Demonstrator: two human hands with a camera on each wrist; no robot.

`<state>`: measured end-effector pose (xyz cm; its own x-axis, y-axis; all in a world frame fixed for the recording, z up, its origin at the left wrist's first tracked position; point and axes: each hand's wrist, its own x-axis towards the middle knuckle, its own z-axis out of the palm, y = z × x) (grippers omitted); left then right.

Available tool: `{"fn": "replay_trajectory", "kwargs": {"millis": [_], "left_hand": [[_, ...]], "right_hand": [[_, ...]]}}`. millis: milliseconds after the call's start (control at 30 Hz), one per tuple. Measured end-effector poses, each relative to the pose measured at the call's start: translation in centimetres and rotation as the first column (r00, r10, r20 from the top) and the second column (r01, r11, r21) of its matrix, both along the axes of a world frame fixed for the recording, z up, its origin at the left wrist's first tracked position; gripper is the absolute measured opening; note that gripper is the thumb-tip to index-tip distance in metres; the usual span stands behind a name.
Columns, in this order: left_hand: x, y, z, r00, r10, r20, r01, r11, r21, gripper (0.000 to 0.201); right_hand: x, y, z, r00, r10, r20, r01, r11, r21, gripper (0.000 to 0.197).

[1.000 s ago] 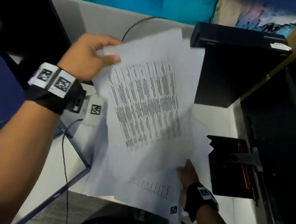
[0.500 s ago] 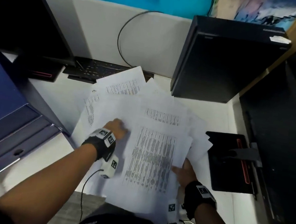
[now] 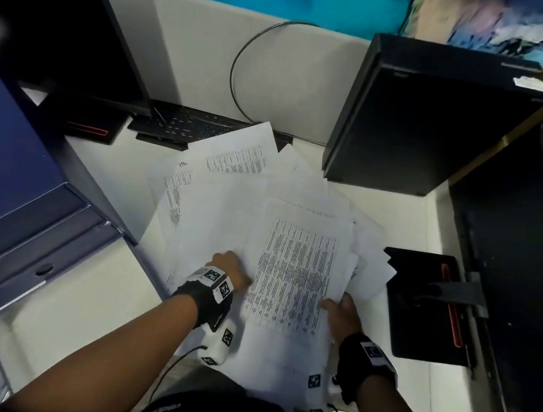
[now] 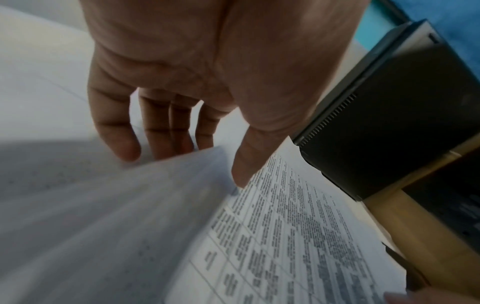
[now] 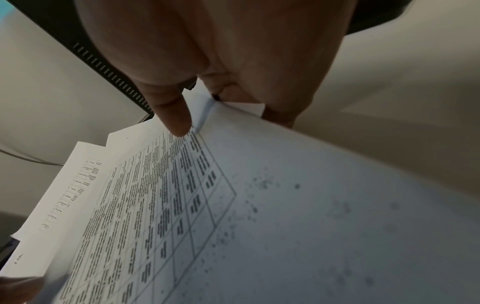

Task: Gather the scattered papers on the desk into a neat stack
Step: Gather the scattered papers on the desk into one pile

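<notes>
From the head view, the papers [image 3: 260,225] lie in a loose, overlapping fan across the white worktop [image 3: 434,220], some corners jutting toward the black keyboard [image 3: 184,125] at the back and others reaching the near edge. On top sits a printed sheet [image 3: 295,278] dense with table rows. The left hand [image 3: 226,264] is down on the pile at that sheet's left edge, fingers tucked out of sight beneath it. The right hand [image 3: 340,313] has the sheet's lower right corner, thumb on top. A black computer tower [image 3: 422,122] stands behind and to the right, a blue drawer unit [image 3: 14,206] sits at the left, and a black stand base [image 3: 422,305] lies just right of the pile.

Over to the left wrist view: the left hand [image 4: 197,82] is spread, fingers [image 4: 114,127] straight and slipped behind a lifted, blurred edge of paper, thumb resting on the printed sheet [image 4: 298,236]. The computer tower [image 4: 402,123] looms at the right.

And the right wrist view: the right hand [image 5: 207,61] pinches the printed sheet [image 5: 161,205], thumb pressing on the printed face near the corner, fingers under the edge. More of the papers [image 5: 78,174] peek out beneath at the left, offset from one another.
</notes>
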<state>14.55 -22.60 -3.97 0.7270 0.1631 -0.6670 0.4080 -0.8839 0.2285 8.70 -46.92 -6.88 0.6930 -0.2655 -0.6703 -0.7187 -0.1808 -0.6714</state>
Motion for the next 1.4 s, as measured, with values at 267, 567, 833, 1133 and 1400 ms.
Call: {"fn": "replay_trajectory", "kwargs": {"millis": [267, 567, 833, 1133, 1400], "left_hand": [[-0.6, -0.6, 0.2, 0.957, 0.276, 0.091, -0.253, 0.946, -0.201, 0.047], [-0.2, 0.3, -0.7, 0.904, 0.337, 0.265, -0.299, 0.939, -0.173, 0.035], [1.4, 7.0, 0.4, 0.833, 0.543, 0.110, -0.549, 0.835, 0.039, 0.056], [0.8, 7.0, 0.3, 0.769, 0.553, 0.322, -0.518, 0.833, -0.193, 0.048], [2.3, 9.6, -0.2, 0.599, 0.798, -0.073, -0.679, 0.457, -0.575, 0.030]], "right_hand": [[-0.6, 0.0, 0.2, 0.994, 0.095, 0.051, -0.102, 0.983, 0.152, 0.058], [-0.7, -0.9, 0.4, 0.998, -0.002, 0.055, 0.006, 0.996, -0.085, 0.035], [-1.4, 0.1, 1.3, 0.999, -0.042, 0.016, 0.045, 0.975, -0.219, 0.045], [-0.9, 0.2, 1.8, 1.000, 0.014, -0.026, -0.020, 0.974, -0.224, 0.045], [-1.1, 0.2, 1.8, 0.999, 0.027, -0.031, -0.033, 0.975, -0.221, 0.045]]}}
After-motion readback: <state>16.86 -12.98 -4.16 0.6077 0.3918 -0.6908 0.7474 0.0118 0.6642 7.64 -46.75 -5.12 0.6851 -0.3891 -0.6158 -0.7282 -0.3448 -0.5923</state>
